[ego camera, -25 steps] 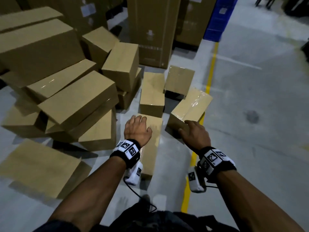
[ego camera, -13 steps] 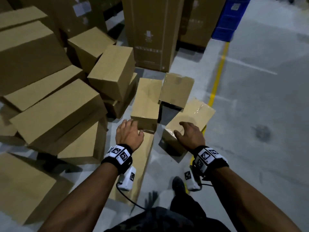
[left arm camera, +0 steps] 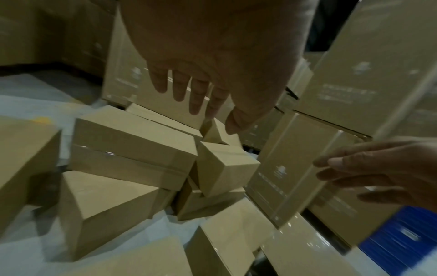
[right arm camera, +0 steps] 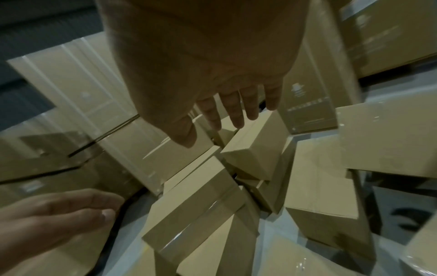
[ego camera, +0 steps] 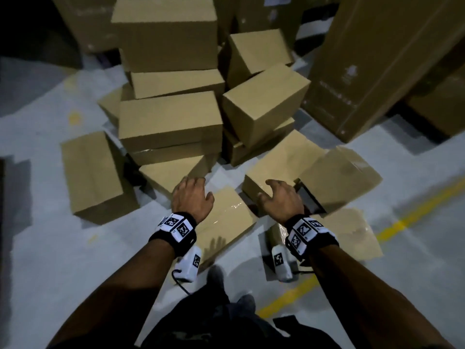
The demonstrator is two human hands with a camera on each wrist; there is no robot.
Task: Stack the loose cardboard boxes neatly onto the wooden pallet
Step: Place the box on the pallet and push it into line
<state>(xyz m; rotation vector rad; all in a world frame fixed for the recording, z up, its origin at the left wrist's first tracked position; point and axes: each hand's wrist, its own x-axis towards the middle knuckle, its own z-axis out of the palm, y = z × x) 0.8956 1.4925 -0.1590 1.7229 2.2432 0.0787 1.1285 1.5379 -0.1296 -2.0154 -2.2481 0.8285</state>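
While both hands hover empty over the heap, the relation that matters is that the nearest loose box (ego camera: 224, 220) lies flat on the floor (ego camera: 50, 248) directly below and between them, its long axis running from near left to far right. The left hand (ego camera: 192, 197) hangs above that box's far left corner, fingers straight and spread, holding nothing; in the left wrist view the left fingers (left arm camera: 179, 87) show gaps between them. The right hand (ego camera: 281, 200) is just right of the box and partly over the next box (ego camera: 281, 170), fingers likewise spread and empty, as the right fingers (right arm camera: 234, 110) show in the right wrist view. I judge the left hand the nearer, so the pick probably calls for a 2-handed clamp on the box's long sides. Counted in the head view, about 12 loose boxes lie in the heap, though overlaps make this uncertain; there are 2 hands, 1 yellow floor line (ego camera: 415, 217) near right and at least 1 tall carton (ego camera: 372, 64) far right. No wooden pallet is visible in any view.
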